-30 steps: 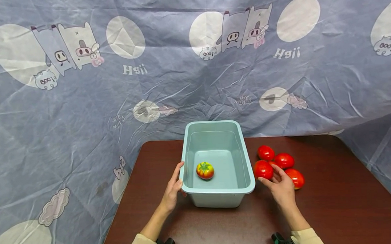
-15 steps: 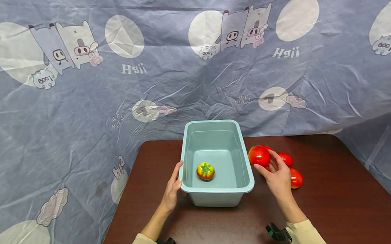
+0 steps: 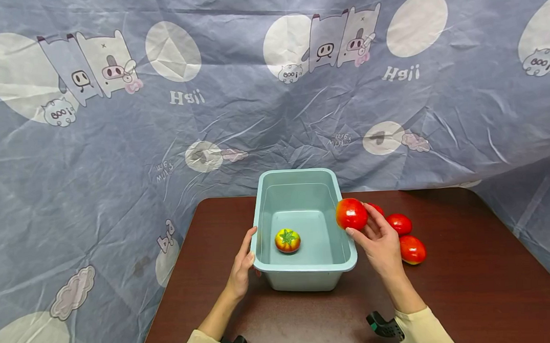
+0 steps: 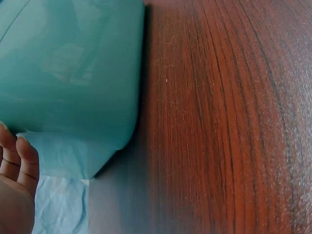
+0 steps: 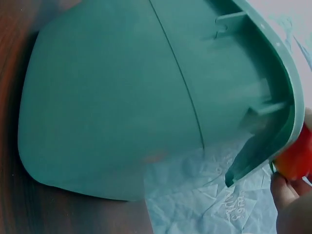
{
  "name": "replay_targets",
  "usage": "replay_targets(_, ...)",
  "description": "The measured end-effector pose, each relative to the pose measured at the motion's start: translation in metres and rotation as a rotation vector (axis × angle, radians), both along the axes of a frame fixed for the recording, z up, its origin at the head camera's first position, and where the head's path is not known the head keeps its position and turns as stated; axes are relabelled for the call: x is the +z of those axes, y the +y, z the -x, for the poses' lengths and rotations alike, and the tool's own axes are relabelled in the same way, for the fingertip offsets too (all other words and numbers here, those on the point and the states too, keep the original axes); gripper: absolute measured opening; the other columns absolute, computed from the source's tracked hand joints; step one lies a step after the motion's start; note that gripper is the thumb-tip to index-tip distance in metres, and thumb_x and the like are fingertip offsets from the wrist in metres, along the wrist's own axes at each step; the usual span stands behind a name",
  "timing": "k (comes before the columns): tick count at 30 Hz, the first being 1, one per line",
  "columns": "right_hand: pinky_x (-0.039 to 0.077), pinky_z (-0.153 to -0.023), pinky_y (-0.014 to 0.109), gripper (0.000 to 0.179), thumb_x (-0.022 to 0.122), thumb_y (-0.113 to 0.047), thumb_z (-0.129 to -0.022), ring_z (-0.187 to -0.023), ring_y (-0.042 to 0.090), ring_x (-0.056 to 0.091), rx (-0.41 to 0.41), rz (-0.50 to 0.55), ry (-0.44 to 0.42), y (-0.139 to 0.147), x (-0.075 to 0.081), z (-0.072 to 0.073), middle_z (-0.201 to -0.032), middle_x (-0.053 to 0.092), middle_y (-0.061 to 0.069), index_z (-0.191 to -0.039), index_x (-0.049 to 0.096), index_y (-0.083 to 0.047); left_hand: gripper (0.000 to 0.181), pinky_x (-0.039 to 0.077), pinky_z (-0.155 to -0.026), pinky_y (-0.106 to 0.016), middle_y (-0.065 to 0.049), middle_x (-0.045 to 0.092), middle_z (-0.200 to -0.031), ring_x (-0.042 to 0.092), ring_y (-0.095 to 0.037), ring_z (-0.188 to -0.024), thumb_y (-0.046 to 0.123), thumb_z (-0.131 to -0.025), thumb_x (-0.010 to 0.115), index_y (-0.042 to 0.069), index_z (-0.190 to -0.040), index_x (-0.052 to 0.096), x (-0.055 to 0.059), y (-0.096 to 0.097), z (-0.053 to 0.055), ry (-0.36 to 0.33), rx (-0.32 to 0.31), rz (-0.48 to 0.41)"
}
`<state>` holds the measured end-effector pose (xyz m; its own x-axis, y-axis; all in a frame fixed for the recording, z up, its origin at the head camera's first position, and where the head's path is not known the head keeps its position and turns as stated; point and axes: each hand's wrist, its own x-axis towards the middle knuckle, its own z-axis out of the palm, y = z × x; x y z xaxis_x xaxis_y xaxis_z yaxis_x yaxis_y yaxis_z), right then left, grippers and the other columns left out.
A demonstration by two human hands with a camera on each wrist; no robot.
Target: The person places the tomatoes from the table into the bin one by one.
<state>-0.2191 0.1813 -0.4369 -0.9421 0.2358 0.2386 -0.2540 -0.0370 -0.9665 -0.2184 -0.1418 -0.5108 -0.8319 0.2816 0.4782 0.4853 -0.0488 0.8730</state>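
Note:
My right hand (image 3: 381, 243) holds a shiny red tomato (image 3: 351, 213) between thumb and fingers, and the tomato overlaps the right rim of a pale green plastic basin (image 3: 307, 268) in the head view. In the right wrist view, this tomato (image 5: 296, 158) shows at the right edge, beside the basin's rim. My left hand (image 3: 240, 270) grips the basin's left rim, thumb at the edge and other fingers partly hidden below it. Inside the basin, towards the left, lies a yellow-red tomato (image 3: 288, 241) with a green star-shaped top.
Right of the basin, red tomatoes lie on the dark brown table (image 3: 468, 265): one at the front (image 3: 412, 250), another behind it (image 3: 399, 224), and a third (image 3: 376, 208) partly hidden by my right hand. A printed grey-blue cloth (image 3: 272, 115) hangs behind the table.
My right hand has lifted the red tomato from the group and carried it up and left to the basin's right rim. My left hand stays at the left rim.

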Motion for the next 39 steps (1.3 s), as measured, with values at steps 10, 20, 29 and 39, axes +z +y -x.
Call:
replay_targets(10,0.043,-0.093,0.025,0.066,0.068,0.007,-0.075,-0.12,0.026,0.052,0.148,-0.021,0.147,-0.011,0.0,-0.002,-0.132,0.052,0.007,-0.135,0.044,-0.004,0.057,0.045,-0.045,-0.032,-0.026,0.048,-0.075,0.05,-0.021,-0.06,0.006,-0.089,0.026,0.001,-0.145,0.017,0.017,0.003,-0.011,-0.003,0.0,0.016)
replay_targets(20,0.044,-0.093,0.026,0.061,0.068,0.008,-0.074,-0.115,0.022,0.057,0.101,0.01,0.135,-0.003,-0.01,-0.001,-0.126,0.057,0.006,-0.131,0.048,-0.001,0.057,0.045,-0.045,-0.033,-0.014,0.052,-0.104,0.051,-0.012,-0.06,0.008,-0.089,0.027,0.003,-0.146,0.018,0.016,0.003,-0.009,-0.005,0.019,0.008)
replay_targets(29,0.047,-0.088,0.023,0.05,0.066,0.008,-0.076,-0.104,0.012,0.063,0.03,0.123,0.09,0.011,-0.026,0.005,-0.114,0.064,0.005,-0.124,0.051,0.005,0.058,0.045,-0.046,-0.035,-0.024,0.05,-0.105,0.05,-0.02,-0.059,0.008,-0.089,0.028,0.006,-0.146,0.019,0.016,-0.002,-0.01,-0.033,0.029,0.019)
replay_targets(39,0.049,-0.081,0.016,0.048,0.069,0.005,-0.075,-0.099,0.011,0.064,-0.107,0.171,0.052,0.05,-0.071,0.006,-0.109,0.065,0.002,-0.121,0.054,0.003,0.057,0.046,-0.047,-0.037,-0.012,0.052,-0.099,0.051,-0.026,-0.06,0.008,-0.09,0.027,0.009,-0.146,0.02,0.014,0.001,-0.011,-0.045,0.018,0.016)
